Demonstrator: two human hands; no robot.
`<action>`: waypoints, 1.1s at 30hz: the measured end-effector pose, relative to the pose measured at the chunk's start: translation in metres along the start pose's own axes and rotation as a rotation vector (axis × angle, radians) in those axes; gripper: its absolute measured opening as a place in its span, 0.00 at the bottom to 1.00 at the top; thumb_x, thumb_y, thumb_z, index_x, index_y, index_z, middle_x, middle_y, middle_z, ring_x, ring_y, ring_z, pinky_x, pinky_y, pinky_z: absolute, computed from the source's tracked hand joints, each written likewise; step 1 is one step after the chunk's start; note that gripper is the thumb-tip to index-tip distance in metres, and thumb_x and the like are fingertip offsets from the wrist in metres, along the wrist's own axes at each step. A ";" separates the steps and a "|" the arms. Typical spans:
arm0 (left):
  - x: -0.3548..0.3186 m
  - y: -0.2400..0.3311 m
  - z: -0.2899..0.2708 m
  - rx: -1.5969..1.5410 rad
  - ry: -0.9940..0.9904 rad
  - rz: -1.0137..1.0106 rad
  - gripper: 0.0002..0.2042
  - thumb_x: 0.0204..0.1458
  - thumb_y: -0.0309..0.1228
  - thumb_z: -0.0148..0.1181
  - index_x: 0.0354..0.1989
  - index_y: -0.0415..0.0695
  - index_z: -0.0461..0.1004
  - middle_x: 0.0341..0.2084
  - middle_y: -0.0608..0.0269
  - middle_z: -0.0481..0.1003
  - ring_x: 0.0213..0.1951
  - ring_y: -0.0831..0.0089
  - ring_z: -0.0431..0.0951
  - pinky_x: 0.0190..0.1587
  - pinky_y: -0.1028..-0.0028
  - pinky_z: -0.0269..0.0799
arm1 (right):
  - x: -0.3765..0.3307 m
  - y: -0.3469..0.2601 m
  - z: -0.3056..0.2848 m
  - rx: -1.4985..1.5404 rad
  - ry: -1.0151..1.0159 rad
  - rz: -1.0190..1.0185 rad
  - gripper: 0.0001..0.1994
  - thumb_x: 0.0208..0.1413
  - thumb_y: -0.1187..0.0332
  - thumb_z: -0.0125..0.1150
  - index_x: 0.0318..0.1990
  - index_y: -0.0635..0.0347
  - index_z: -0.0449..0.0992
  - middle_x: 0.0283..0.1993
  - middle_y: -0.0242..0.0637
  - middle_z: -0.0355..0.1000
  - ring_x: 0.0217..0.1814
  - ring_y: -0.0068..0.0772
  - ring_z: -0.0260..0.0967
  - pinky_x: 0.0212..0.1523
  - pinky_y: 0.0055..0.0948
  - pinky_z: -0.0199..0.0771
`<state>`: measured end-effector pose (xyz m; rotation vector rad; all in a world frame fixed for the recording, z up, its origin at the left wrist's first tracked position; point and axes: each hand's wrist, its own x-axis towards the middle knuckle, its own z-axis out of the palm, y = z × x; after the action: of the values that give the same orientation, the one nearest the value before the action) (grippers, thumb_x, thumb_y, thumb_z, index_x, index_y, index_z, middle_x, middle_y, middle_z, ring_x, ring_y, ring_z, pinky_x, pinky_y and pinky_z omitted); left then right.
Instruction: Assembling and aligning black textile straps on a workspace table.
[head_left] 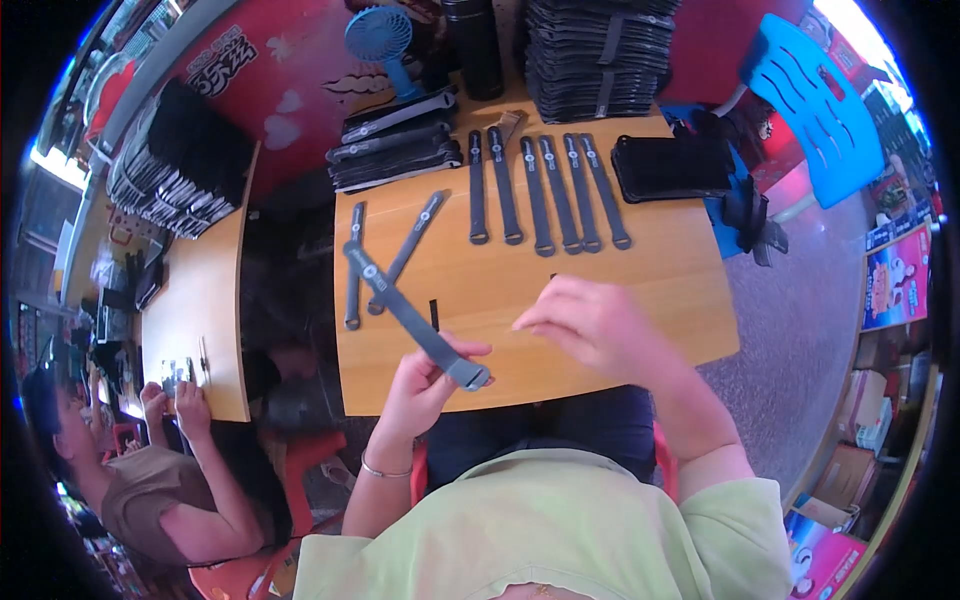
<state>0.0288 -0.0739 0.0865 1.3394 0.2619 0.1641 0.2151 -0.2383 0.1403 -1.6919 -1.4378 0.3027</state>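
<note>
My left hand (pixel 415 392) is closed on a dark grey strap (pixel 408 312) near the end with a loop. The strap's other end points up and to the left over the table. My right hand (pixel 595 322) hovers to the right of it, thumb and fingers drawn together. Whether anything small is pinched there does not show. Beneath the held strap lie two similar straps, a slanted one (pixel 408 250) and an upright one (pixel 353 285). A small black strip (pixel 434 314) rests on the wooden table (pixel 640 275) beside the held strap.
Several straps (pixel 533 195) lie in a row farther back. Behind them stand folded strap bundles (pixel 395 150), a tall black stack (pixel 600 65), a blue fan (pixel 385 45) and a black pouch (pixel 670 168). At left, another person (pixel 190 470) works at a second table (pixel 205 300).
</note>
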 end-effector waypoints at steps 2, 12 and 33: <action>-0.002 0.000 0.000 0.232 -0.002 0.095 0.11 0.56 0.17 0.45 0.43 0.32 0.72 0.36 0.59 0.68 0.36 0.71 0.76 0.37 0.76 0.73 | 0.000 0.018 -0.010 -0.087 0.056 0.029 0.03 0.49 0.73 0.60 0.33 0.58 0.77 0.30 0.35 0.69 0.34 0.37 0.70 0.33 0.31 0.69; -0.007 0.020 0.013 0.237 -0.027 -0.056 0.17 0.53 0.15 0.35 0.46 0.33 0.69 0.24 0.66 0.68 0.28 0.80 0.68 0.31 0.80 0.65 | -0.020 0.108 -0.061 -0.724 0.260 0.261 0.02 0.46 0.68 0.62 0.29 0.48 0.78 0.31 0.26 0.71 0.41 0.33 0.66 0.44 0.36 0.61; 0.024 0.031 0.055 0.352 -0.114 0.078 0.04 0.59 0.23 0.44 0.34 0.37 0.65 0.17 0.61 0.66 0.20 0.75 0.67 0.23 0.75 0.63 | -0.018 0.013 0.031 -0.259 0.353 -0.418 0.28 0.42 0.45 0.62 0.51 0.47 0.74 0.59 0.33 0.65 0.52 0.36 0.62 0.50 0.38 0.59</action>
<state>0.0686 -0.1122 0.1256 1.7034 0.1454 0.1095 0.1972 -0.2398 0.1064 -1.4969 -1.5574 -0.4082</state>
